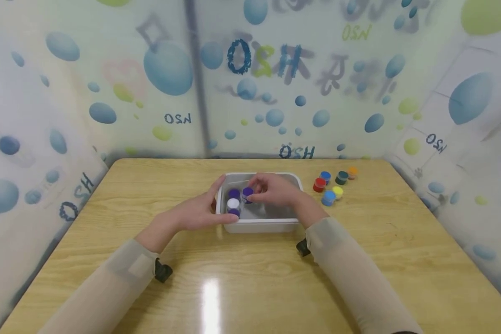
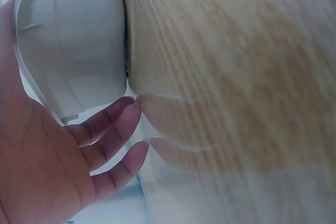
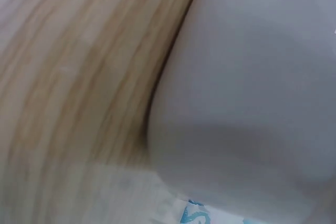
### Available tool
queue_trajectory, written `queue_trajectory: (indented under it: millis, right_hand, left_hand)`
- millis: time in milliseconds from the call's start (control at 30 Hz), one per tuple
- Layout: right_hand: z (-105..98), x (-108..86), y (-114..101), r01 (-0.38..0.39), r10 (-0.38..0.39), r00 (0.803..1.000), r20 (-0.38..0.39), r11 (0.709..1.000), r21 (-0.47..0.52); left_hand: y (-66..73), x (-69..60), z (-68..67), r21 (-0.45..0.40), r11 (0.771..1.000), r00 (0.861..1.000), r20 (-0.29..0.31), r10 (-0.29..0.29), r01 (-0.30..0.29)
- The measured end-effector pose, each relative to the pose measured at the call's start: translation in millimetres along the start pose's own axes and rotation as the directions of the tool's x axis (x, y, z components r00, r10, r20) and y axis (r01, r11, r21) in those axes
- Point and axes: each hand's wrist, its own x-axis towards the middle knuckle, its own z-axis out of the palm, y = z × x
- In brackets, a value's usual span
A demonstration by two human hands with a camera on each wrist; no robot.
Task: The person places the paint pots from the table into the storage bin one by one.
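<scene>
Both forearms (image 1: 359,273) reach forward and angle inward, in pale sleeves (image 1: 104,292) that leave the wrists (image 1: 152,234) bare; the left hand (image 1: 198,212) has its thumb and forefinger spread wide apart, the other three fingers (image 2: 126,124) slightly bent, one apart from its neighbours; the right hand (image 1: 275,190) points leftward, thumb and forefinger pinching

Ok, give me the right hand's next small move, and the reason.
Probably lower and release the purple paint pot: the right hand pinches it inside the white plastic bin, near the white pot, while the left hand holds the bin's left end.
</scene>
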Motion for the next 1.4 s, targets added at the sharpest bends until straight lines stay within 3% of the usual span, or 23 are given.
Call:
queue_trajectory:
  millis: [433,800,1400]
  right_hand:
    - [2.2,5.0,2.6,-0.104,0.11,0.991,0.072,0.992,-0.075]
    - [3.0,5.0,0.4,-0.154,0.157,0.986,0.053,0.986,-0.063]
    - [1.8,4.5,-1.3,-0.136,0.137,0.99,0.046,0.991,-0.017]
  left_hand:
    - [-0.4,1.3,-2.0,-0.003,1.0,1.0,0.005,0.008,-0.008]
    - [-1.6,0.7,-1.0,-0.01,1.0,1.0,0.008,0.014,-0.014]
    - [-1.3,0.2,-2.5,0.007,1.0,1.0,0.011,0.006,-0.006]
